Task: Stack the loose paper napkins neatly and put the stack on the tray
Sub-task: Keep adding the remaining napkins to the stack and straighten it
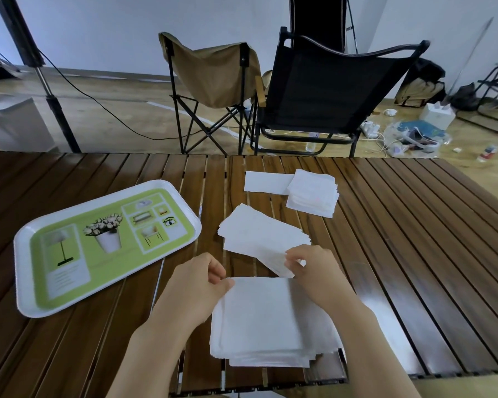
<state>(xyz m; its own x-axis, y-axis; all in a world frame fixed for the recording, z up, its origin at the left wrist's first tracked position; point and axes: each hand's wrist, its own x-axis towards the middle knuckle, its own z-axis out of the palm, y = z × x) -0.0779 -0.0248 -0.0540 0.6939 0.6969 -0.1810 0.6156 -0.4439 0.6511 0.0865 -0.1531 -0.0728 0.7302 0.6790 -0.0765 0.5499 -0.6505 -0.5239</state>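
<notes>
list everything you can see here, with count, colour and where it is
napkin stack: one, white, near table edge between the hands
fanned napkins: one loose bunch, white, table centre
far napkin pile: one, white, far side of table
flat napkin: one, white, left of far pile
tray: one, white rim, green printed face, table left
table: one, dark brown slats
folding chairs: two, tan and black, behind table
left hand: pinches stack's far left corner
right hand: pinches fanned napkins' near end
</notes>
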